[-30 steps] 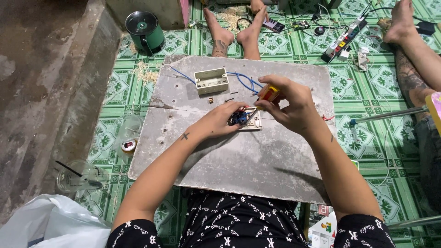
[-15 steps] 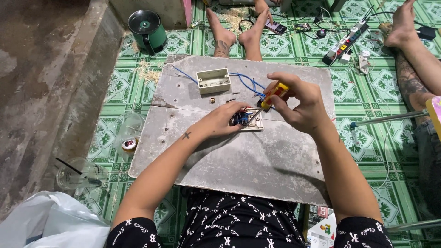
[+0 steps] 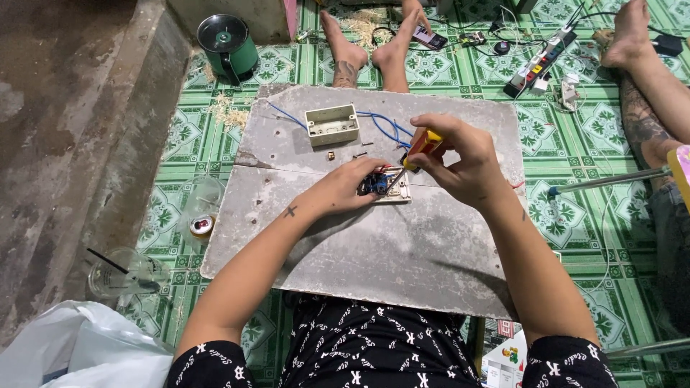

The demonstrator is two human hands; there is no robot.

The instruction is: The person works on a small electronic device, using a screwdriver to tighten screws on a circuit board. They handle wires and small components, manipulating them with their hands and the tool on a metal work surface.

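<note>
My left hand (image 3: pixel 346 188) presses down on a small white switch plate (image 3: pixel 392 188) with blue parts, lying on a grey board (image 3: pixel 374 244). My right hand (image 3: pixel 463 162) grips a screwdriver (image 3: pixel 420 146) with a red and yellow handle, its tip angled down onto the plate. Behind it a cream wall box (image 3: pixel 332 124) sits on the board with blue wires (image 3: pixel 388 128) running from it. A few small screws (image 3: pixel 345 154) lie between the box and my left hand.
A green kettle (image 3: pixel 227 44) stands at the back left. Another person's bare feet (image 3: pixel 370 44) rest beyond the board, a second person's leg (image 3: pixel 650 79) at right. A power strip (image 3: pixel 540 63), plastic cup (image 3: pixel 118 274), tape roll (image 3: pixel 202 225) and white bag (image 3: pixel 86 352) lie on the tiled floor.
My right hand has tilted the screwdriver and shifted slightly back, keeping its tip on the plate. My left hand stays on the plate.
</note>
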